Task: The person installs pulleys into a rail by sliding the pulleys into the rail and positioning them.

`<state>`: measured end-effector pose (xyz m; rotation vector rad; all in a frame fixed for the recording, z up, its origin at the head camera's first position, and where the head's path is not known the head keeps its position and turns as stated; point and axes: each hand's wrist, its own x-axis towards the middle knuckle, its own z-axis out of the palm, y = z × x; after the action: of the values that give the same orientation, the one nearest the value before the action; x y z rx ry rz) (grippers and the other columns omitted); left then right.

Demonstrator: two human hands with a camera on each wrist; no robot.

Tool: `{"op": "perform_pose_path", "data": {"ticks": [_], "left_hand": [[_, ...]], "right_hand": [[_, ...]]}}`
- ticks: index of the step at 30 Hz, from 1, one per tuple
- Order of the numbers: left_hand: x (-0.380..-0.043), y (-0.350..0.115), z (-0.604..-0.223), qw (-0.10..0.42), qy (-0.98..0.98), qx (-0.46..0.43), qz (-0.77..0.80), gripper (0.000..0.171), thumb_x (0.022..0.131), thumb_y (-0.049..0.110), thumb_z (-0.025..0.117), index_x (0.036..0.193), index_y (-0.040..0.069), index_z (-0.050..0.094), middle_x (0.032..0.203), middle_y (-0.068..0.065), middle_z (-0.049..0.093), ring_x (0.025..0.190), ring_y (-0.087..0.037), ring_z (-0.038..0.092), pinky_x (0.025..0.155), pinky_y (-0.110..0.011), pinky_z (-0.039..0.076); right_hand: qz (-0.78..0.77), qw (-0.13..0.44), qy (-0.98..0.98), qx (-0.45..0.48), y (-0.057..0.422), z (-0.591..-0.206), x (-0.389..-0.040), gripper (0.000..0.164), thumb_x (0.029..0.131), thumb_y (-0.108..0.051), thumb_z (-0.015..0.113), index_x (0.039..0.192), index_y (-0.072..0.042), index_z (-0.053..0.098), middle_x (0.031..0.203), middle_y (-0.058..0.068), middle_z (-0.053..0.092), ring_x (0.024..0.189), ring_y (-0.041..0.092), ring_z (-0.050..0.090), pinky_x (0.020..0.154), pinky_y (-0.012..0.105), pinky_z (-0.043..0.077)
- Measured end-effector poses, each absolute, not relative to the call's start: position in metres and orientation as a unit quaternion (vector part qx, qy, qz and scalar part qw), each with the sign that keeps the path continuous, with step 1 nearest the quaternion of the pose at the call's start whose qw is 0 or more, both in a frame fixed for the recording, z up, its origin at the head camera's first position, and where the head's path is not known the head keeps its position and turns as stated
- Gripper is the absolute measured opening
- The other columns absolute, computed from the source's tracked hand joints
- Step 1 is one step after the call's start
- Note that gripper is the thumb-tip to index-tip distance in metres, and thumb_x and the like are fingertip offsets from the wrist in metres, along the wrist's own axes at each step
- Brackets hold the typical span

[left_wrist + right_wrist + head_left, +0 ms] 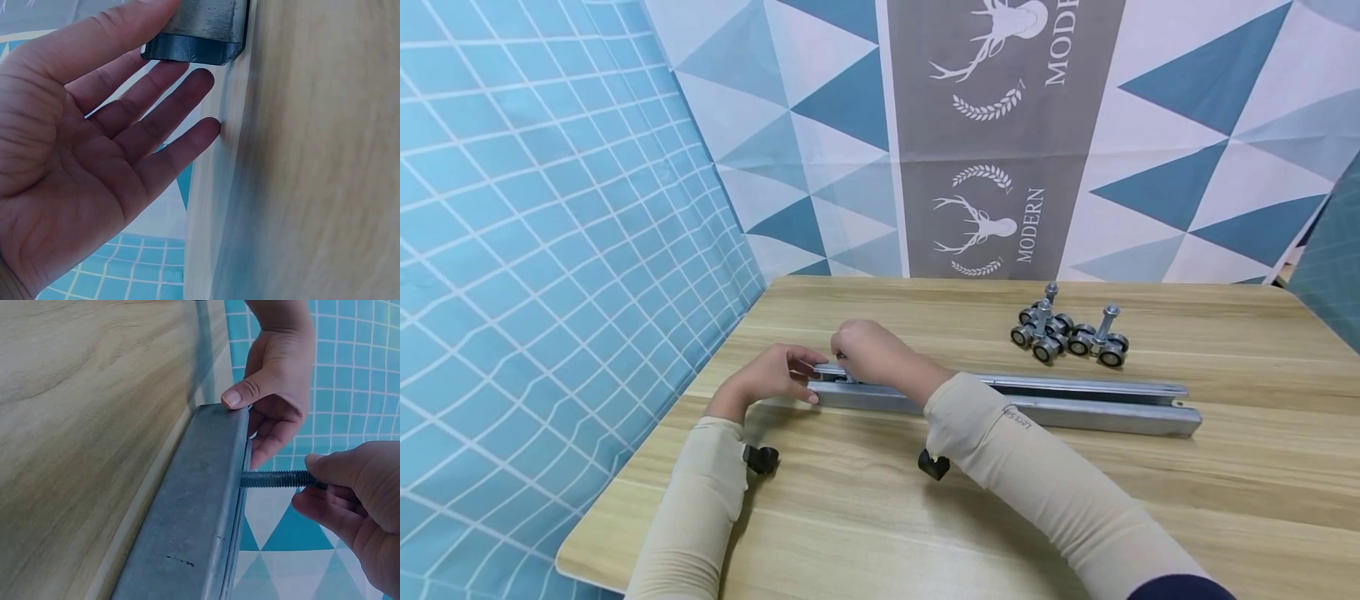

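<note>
A long grey metal channel rail (1105, 415) lies across the table with its slot facing up. At its left end my left hand (767, 379) grips the rail, thumb on the near wall and fingers round the far side. My right hand (876, 354) is just to the right, pinching the top of a threaded bolt (275, 479) between thumb and fingers. The bolt stands upright out of the slot; whatever it carries inside the rail is hidden. In the left wrist view the rail's end (194, 49) shows above my spread fingers.
Behind the rail, several roller trolleys (1043, 327) with upright bolts stand grouped on the wooden table (850, 517); one trolley (1101, 340) is at the right of the group. A patterned cloth (820, 150) hangs behind the table, and a blue checked sheet (535, 250) hangs on the left.
</note>
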<state>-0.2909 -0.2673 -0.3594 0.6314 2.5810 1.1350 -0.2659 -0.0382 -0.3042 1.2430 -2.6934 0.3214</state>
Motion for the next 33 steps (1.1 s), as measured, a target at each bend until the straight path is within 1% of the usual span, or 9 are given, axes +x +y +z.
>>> {"op": "perform_pose_path", "data": {"ticks": [4,11,19,24,27,29,33], "left_hand": [[-0.291,-0.268,-0.359,0.126,0.885,0.219,0.390,0.059,0.069,0.010,0.089,0.123,0.003,0.065,0.119,-0.012,0.066,0.110,-0.030,0.062,0.093,-0.041,0.049],[-0.291,-0.268,-0.360,0.125,0.884,0.220,0.393,0.059,0.069,0.010,0.089,0.123,0.003,0.065,0.119,-0.012,0.066,0.110,-0.029,0.062,0.093,-0.040,0.049],[-0.290,-0.268,-0.360,0.131,0.882,0.217,0.397,0.059,0.070,0.008,0.088,0.124,0.003,0.064,0.121,-0.013,0.065,0.111,-0.029,0.062,0.093,-0.041,0.049],[-0.290,-0.267,-0.359,0.132,0.882,0.216,0.397,0.060,0.070,0.008,0.088,0.125,0.003,0.064,0.122,-0.013,0.065,0.112,-0.029,0.062,0.093,-0.041,0.049],[-0.290,-0.266,-0.358,0.129,0.884,0.216,0.394,0.060,0.070,0.009,0.088,0.125,0.003,0.064,0.122,-0.013,0.065,0.111,-0.029,0.062,0.093,-0.040,0.049],[-0.290,-0.266,-0.358,0.125,0.885,0.219,0.390,0.061,0.070,0.009,0.088,0.125,0.002,0.063,0.121,-0.014,0.065,0.111,-0.029,0.063,0.093,-0.040,0.050],[-0.289,-0.265,-0.357,0.118,0.888,0.225,0.382,0.061,0.069,0.007,0.089,0.123,-0.001,0.063,0.119,-0.015,0.065,0.108,-0.030,0.063,0.092,-0.041,0.050]], "right_hand": [[0.108,0.091,-0.899,0.415,-0.040,-0.306,-0.265,0.008,0.092,-0.010,0.066,0.094,-0.006,0.073,0.089,0.005,0.067,0.085,0.017,0.063,0.080,0.029,0.051],[0.115,0.095,-0.901,0.407,-0.044,-0.308,-0.264,0.009,0.093,-0.011,0.065,0.094,-0.007,0.073,0.085,0.003,0.064,0.078,0.014,0.059,0.072,0.025,0.049],[0.125,0.092,-0.901,0.406,-0.046,-0.308,-0.263,0.011,0.094,-0.010,0.063,0.094,-0.006,0.074,0.086,0.003,0.064,0.075,0.011,0.056,0.070,0.023,0.048],[0.139,0.099,-0.898,0.406,-0.045,-0.310,-0.264,0.011,0.093,-0.010,0.063,0.092,-0.007,0.074,0.085,0.002,0.065,0.074,0.011,0.055,0.070,0.023,0.047],[0.150,0.105,-0.896,0.404,-0.044,-0.312,-0.265,0.011,0.093,-0.010,0.063,0.094,-0.007,0.074,0.087,0.002,0.066,0.077,0.012,0.057,0.072,0.025,0.048],[0.158,0.104,-0.897,0.399,-0.043,-0.315,-0.265,0.015,0.093,-0.012,0.064,0.102,-0.006,0.073,0.094,0.003,0.068,0.084,0.014,0.060,0.077,0.027,0.049],[0.179,0.100,-0.899,0.387,-0.039,-0.320,-0.264,0.027,0.093,-0.017,0.065,0.117,-0.004,0.069,0.108,0.006,0.068,0.099,0.017,0.061,0.087,0.031,0.049]]}}
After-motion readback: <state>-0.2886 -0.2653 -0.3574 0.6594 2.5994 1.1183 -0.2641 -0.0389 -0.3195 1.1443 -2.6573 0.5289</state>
